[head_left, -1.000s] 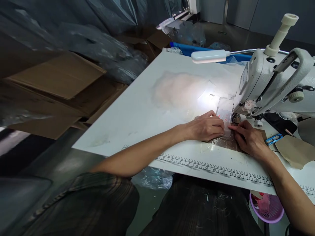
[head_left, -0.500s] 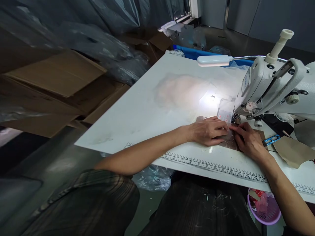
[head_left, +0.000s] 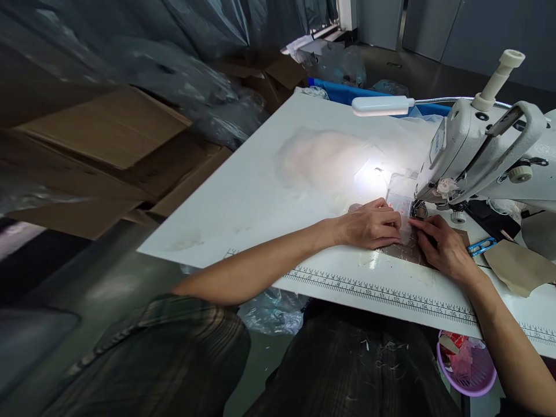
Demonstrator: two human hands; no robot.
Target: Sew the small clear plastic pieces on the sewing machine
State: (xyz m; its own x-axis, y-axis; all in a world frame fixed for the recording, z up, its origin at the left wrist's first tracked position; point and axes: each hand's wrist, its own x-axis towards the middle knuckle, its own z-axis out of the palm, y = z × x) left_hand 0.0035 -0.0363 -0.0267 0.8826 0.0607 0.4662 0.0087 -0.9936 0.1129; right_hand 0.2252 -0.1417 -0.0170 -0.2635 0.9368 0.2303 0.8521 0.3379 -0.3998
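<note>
Clear sheet, pink-marked, flat on the table beside the sewing machine. I see the left hand curled at its left edge, the right hand at its right; whether either grips, I cannot tell.

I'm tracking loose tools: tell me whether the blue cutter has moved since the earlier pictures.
No; against the sewing machine, the blue cutter shows no clear shift.

The clear sheet looks plastic, the sewing machine painted metal, the box matt cardboard.
</note>
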